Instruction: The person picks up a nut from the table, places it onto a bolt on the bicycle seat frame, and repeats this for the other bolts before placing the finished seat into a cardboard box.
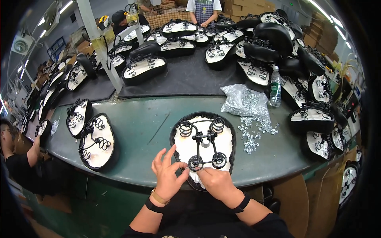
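Observation:
A bicycle saddle point(184, 147) lies upside down in front of me, its white underside up and its black cover folded round the rim. A black wire spring frame point(206, 162) with coils and a silver clamp point(205, 141) rests on it. At the nearest left coil, the thumb and forefinger of my left hand point(168, 174) pinch together, with the other fingers raised. Whatever sits in that pinch is too small to name. My right hand point(217, 183) is closed at the same coil's near side; its fingertips and anything in them are hidden.
Loose metal nuts point(251, 137) spill from a clear plastic bag point(243, 100) at the right, near a water bottle point(275, 87). Two more saddles point(96, 154) lie at left. Many saddles are piled along the back and right. Other people work at the far side and far left.

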Motion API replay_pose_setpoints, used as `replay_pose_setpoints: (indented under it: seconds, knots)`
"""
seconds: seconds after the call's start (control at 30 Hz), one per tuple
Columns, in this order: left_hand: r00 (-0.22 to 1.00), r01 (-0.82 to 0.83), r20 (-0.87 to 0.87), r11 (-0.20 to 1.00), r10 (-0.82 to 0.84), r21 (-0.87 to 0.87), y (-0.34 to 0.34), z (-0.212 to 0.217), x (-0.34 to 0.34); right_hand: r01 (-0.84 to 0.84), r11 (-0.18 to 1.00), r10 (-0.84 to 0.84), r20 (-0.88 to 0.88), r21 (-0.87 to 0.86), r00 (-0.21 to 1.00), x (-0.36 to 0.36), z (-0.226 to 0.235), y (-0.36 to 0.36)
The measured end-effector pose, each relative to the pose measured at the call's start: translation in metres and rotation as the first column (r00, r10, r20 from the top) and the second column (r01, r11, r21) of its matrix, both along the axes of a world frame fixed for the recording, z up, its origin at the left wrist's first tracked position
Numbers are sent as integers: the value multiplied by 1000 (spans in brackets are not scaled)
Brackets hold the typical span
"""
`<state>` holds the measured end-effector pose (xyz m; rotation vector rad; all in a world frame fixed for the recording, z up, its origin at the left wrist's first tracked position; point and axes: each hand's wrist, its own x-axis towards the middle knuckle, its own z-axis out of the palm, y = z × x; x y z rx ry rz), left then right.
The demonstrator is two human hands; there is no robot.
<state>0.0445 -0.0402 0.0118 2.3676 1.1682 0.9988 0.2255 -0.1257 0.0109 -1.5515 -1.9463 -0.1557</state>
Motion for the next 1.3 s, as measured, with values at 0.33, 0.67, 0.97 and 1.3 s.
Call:
replay_pose_setpoints:
  seconds: [0.33, 0.67, 0.97, 1.3]
  knots:
    - [992, 94, -78, 990, -103, -108, 4, -6, 6, -22, 1000, 21, -34, -13, 999, 3, -5, 1]
    - [986, 165, 7, 966, -167, -199, 14, -15, 8, 2, 1000, -2, -92, 2, 996, 2, 1, 2]
    - [970, 217, 125, 975, -210, -40, 20, -40, 18, 41, 981, -51, -45, -188, 998, 1, 0, -3]
    - [991, 102, 98, 982, -88, -159, 17, -47, 31, 21, 943, -52, -84, -333, 995, 5, 7, -3]
